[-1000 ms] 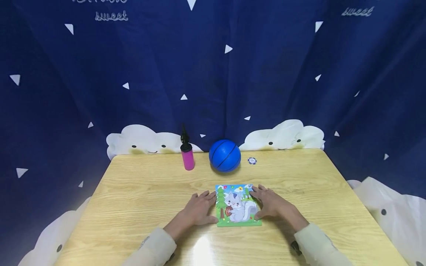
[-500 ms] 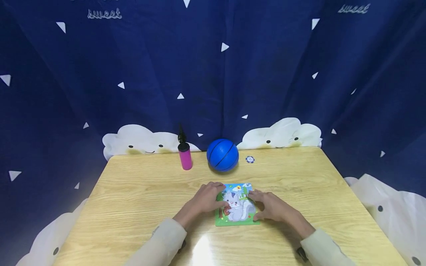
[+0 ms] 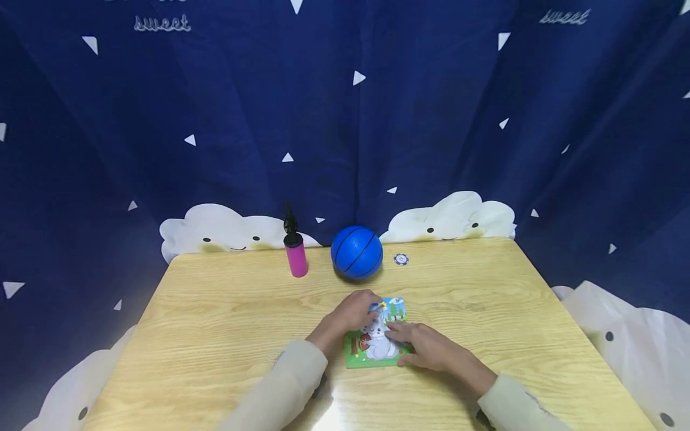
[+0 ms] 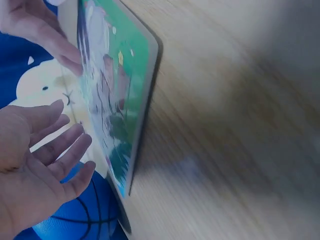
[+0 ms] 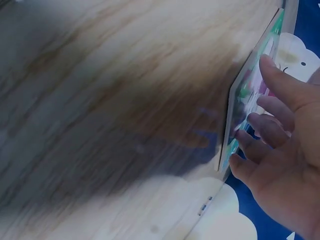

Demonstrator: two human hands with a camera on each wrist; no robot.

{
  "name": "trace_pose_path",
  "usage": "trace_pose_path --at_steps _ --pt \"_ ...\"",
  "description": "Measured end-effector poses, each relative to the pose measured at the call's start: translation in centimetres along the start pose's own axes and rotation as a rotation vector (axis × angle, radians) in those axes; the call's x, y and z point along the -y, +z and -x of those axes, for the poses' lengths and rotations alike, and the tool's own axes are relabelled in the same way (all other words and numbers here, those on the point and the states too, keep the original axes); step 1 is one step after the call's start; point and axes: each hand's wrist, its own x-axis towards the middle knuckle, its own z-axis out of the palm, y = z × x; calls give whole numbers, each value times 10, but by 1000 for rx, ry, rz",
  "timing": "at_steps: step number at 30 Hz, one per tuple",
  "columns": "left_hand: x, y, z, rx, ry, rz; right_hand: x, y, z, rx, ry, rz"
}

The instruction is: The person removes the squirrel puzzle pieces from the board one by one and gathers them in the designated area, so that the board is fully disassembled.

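Note:
A flat square picture board [image 3: 380, 348] lies on the wooden table, showing a grey squirrel among green trees. In the head view my left hand [image 3: 353, 310] is over its upper left part and covers some of the picture. The left wrist view shows that hand [image 4: 45, 155] with loosely bent, spread fingers, apart from the board [image 4: 132, 75]. My right hand [image 3: 428, 346] is over the board's right side, fingers pointing left. In the right wrist view its fingers [image 5: 270, 130] are relaxed and hold nothing; whether a fingertip touches the board, I cannot tell.
At the back of the table [image 3: 226, 323] stand a pink hand pump [image 3: 297, 258] with a black top and a blue ball [image 3: 357, 252]. A small blue-and-white poker chip [image 3: 401, 259] lies right of the ball. A dark blue curtain [image 3: 259, 120] hangs behind.
My left hand has moved from the board's left edge up and right over the picture. My right hand has shifted slightly left, further over the board. The head view has turned a little right.

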Motion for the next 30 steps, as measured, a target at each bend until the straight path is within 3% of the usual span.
trace_pose_path --at_steps 12,19,26,30 --pt "-16 12 -21 79 -80 69 -3 5 3 1 -30 57" --pt "-18 19 -25 55 -84 6 -3 6 6 10 -22 33" --pt "-16 21 -30 30 -92 57 -4 5 7 -25 -40 67" --pt "-14 21 -36 30 -129 86 -5 6 7 -33 -63 52"
